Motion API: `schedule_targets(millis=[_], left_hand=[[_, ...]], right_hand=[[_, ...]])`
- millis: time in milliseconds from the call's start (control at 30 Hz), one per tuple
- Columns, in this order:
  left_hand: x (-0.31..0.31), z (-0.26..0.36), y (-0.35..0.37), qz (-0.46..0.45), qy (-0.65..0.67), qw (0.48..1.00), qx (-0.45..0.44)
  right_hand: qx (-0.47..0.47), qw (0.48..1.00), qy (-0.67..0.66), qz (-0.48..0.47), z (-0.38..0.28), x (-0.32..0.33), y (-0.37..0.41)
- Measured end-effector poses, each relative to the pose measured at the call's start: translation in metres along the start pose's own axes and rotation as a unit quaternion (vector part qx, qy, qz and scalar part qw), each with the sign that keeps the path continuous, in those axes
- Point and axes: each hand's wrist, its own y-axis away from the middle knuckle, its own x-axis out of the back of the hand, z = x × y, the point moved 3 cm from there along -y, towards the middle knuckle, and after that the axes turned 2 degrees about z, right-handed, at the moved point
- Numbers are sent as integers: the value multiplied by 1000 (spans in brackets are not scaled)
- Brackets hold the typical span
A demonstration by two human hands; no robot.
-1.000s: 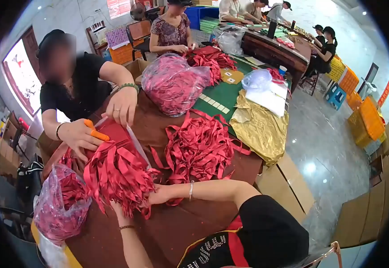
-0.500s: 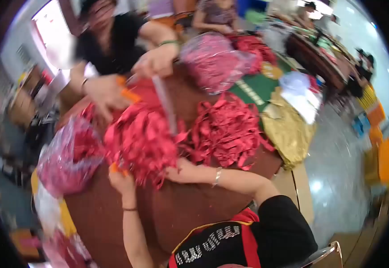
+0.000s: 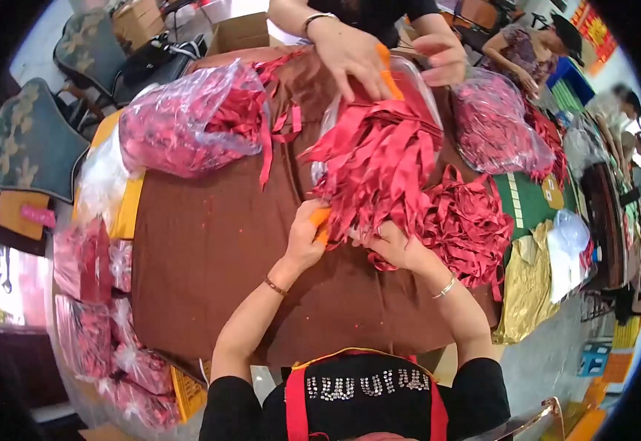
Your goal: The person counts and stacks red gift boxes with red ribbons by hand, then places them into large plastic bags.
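A loose heap of red ribbons [image 3: 383, 165] lies over a clear plastic tub [image 3: 429, 92] on the brown-covered table. My left hand [image 3: 306, 237] is closed around an orange-handled tool [image 3: 322, 224] at the heap's near left edge; the tool's tip is hidden among the ribbons. Just to the right, my right hand [image 3: 394, 246] has its fingers curled into the hanging ribbon ends, gripping some of them. Across the table, a co-worker's hand [image 3: 353, 62] reaches to the top of the same heap with another orange tool [image 3: 389, 70]. The co-worker's other hand [image 3: 442, 55] is raised beside the tub.
A second ribbon pile [image 3: 471, 228] sits right of my hands. Plastic bags of red ribbon stand at the left [image 3: 188, 121] and far right [image 3: 493, 121]. Gold cloth [image 3: 526, 287] covers the right edge. Packed bags [image 3: 81, 261] are stacked beyond the left edge, near chairs [image 3: 34, 140].
My view has swung, so the table sits more squarely ahead. The co-worker's hands have moved, one now down at the heap's top. My hands stay at its near edge.
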Motion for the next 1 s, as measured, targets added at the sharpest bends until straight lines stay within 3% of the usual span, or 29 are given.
schedule_targets(millis=[133, 200, 267, 333, 367, 433, 467, 500, 600, 667, 733, 767, 867, 933, 967, 1000], left_hand=[[-16, 16, -2, 6, 75, 995, 61], [-8, 36, -15, 5, 125, 988, 92], [-6, 60, -25, -61, -42, 996, -58], [1, 65, -31, -63, -78, 991, -86], [6, 67, -35, -115, -143, 975, -127], [17, 80, -52, -175, -215, 941, -193], [21, 75, -58, -176, -213, 941, -197], [25, 72, -62, -206, -189, 940, -195], [27, 75, -67, -261, -183, 926, -202], [25, 79, -70, -297, -217, 905, -214], [22, 87, -71, -298, -184, 909, -226], [21, 90, -72, -300, -178, 914, -205], [27, 104, -85, -317, -189, 904, -217], [32, 100, -95, -369, -240, 867, -234], [34, 96, -97, -346, -301, 840, -290], [35, 93, -98, -346, -302, 839, -291]], right_hand=[[72, 992, -101, -35, -59, 8, 18], [121, 992, -19, -25, -68, 13, 24], [112, 993, 31, -17, -73, 15, 32], [145, 987, 59, 32, -68, 15, 39], [177, 977, 85, 78, -67, 17, 44], [153, 975, 126, 96, -69, 20, 52], [130, 972, 163, 107, -69, 21, 55], [202, 943, 224, 145, -71, 21, 58], [229, 926, 244, 171, -64, 17, 57], [206, 950, 178, 150, -65, 19, 55], [185, 968, 57, 159, -64, 23, 55], [186, 967, 57, 163, -66, 25, 56], [219, 948, 105, 208, -79, 32, 63], [227, 920, 206, 243, -80, 36, 67], [228, 920, 206, 244, -82, 37, 69], [221, 905, 246, 266, -86, 39, 72]])
